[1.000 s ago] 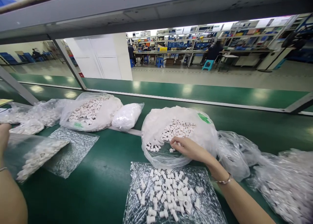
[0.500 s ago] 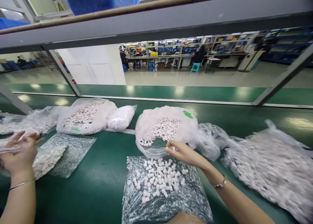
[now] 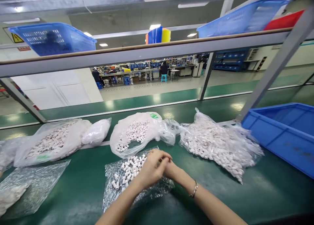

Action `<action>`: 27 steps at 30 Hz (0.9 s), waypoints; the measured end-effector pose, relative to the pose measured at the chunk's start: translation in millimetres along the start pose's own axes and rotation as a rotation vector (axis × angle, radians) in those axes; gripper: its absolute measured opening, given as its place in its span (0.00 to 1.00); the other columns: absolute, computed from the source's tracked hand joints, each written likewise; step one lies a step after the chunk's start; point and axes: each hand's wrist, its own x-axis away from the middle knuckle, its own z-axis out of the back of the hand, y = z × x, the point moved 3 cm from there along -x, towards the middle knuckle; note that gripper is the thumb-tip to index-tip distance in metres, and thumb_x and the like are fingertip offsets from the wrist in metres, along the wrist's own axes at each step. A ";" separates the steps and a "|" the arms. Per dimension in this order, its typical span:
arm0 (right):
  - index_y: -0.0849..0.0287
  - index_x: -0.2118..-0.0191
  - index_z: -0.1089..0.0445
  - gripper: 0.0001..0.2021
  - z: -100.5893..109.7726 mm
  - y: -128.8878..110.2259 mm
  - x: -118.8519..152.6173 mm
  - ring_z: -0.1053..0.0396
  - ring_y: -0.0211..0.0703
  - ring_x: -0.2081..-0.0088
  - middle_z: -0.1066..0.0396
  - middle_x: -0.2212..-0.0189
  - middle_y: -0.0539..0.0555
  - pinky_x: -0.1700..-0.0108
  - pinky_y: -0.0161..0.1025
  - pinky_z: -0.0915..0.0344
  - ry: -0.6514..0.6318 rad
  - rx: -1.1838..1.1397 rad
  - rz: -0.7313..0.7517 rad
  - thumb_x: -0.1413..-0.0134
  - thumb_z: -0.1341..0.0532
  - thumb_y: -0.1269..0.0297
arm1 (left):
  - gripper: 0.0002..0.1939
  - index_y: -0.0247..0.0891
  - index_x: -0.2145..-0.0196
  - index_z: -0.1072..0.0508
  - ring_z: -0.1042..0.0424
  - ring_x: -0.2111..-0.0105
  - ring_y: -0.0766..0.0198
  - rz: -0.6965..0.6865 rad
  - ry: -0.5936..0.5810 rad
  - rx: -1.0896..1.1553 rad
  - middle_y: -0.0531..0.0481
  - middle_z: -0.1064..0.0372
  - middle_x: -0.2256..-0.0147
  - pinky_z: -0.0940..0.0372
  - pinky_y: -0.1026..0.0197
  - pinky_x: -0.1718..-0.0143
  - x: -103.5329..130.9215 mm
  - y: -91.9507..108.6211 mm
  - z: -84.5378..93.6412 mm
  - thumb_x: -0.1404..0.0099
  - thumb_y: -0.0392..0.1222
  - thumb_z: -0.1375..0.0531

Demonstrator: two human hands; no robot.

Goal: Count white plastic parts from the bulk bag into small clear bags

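Note:
My left hand and my right hand meet over the right side of a clear plastic bag lying flat on the green bench. Both have curled fingers, touching at the fingertips; whatever is between them is hidden. Small white plastic fittings, short tube-like pieces, lie piled on the bag just left of my left hand. Behind my hands sits an open, whitish bag with many smaller white parts inside and a green label on its rim.
A large bag of white parts lies to the right, beside a blue bin. Leftward are another open bag of parts, a closed white bag and a flat clear bag. A shelf rail crosses above the bench.
The view has swung right and up. My left hand has come up from the bottom edge to my right hand, which has drawn back from the open bag. A co-worker's hand at left has left view.

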 end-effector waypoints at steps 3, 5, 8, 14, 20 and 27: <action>0.58 0.53 0.33 0.09 24.7 24.9 32.3 0.31 0.51 0.54 0.30 0.56 0.59 0.53 0.45 0.33 0.101 -0.096 -0.143 0.36 0.46 0.67 | 0.14 0.36 0.48 0.34 0.34 0.48 0.54 -0.060 -0.034 -0.418 0.41 0.31 0.50 0.37 0.53 0.47 -42.6 -22.5 -1.1 0.29 0.37 0.48; 0.57 0.56 0.33 0.07 40.1 44.3 55.3 0.30 0.48 0.59 0.30 0.60 0.56 0.55 0.43 0.33 0.155 -0.193 -0.261 0.34 0.47 0.64 | 0.23 0.35 0.43 0.38 0.44 0.39 0.48 -0.111 -0.093 -0.535 0.38 0.39 0.40 0.48 0.46 0.38 -72.4 -40.7 -10.7 0.35 0.31 0.44; 0.56 0.59 0.33 0.08 57.3 65.1 84.7 0.30 0.47 0.60 0.30 0.63 0.54 0.57 0.43 0.33 0.180 -0.277 -0.363 0.34 0.48 0.63 | 0.23 0.36 0.48 0.32 0.47 0.37 0.51 -0.154 -0.153 -0.542 0.40 0.40 0.39 0.58 0.45 0.34 -116.2 -60.2 -21.6 0.41 0.23 0.44; 0.54 0.57 0.32 0.12 86.7 76.5 113.4 0.29 0.49 0.59 0.29 0.60 0.56 0.58 0.45 0.32 0.229 -0.370 -0.427 0.33 0.49 0.56 | 0.07 0.36 0.61 0.28 0.33 0.53 0.50 -0.062 0.032 -0.435 0.40 0.28 0.58 0.40 0.50 0.48 -188.6 -48.6 19.5 0.34 0.35 0.46; 0.56 0.49 0.33 0.20 129.7 76.0 104.5 0.29 0.53 0.55 0.29 0.52 0.60 0.56 0.47 0.30 0.580 -0.426 -0.526 0.38 0.45 0.46 | 0.14 0.37 0.65 0.29 0.32 0.66 0.61 -0.012 0.170 -0.084 0.50 0.30 0.68 0.39 0.62 0.61 -189.2 -9.3 74.3 0.31 0.49 0.47; 0.53 0.53 0.29 0.17 184.9 67.9 92.7 0.33 0.51 0.46 0.29 0.50 0.55 0.40 0.50 0.39 0.991 -0.716 -0.449 0.36 0.44 0.48 | 0.24 0.35 0.65 0.30 0.36 0.70 0.65 0.046 0.110 0.329 0.51 0.32 0.69 0.40 0.66 0.68 -108.9 13.6 91.3 0.34 0.62 0.46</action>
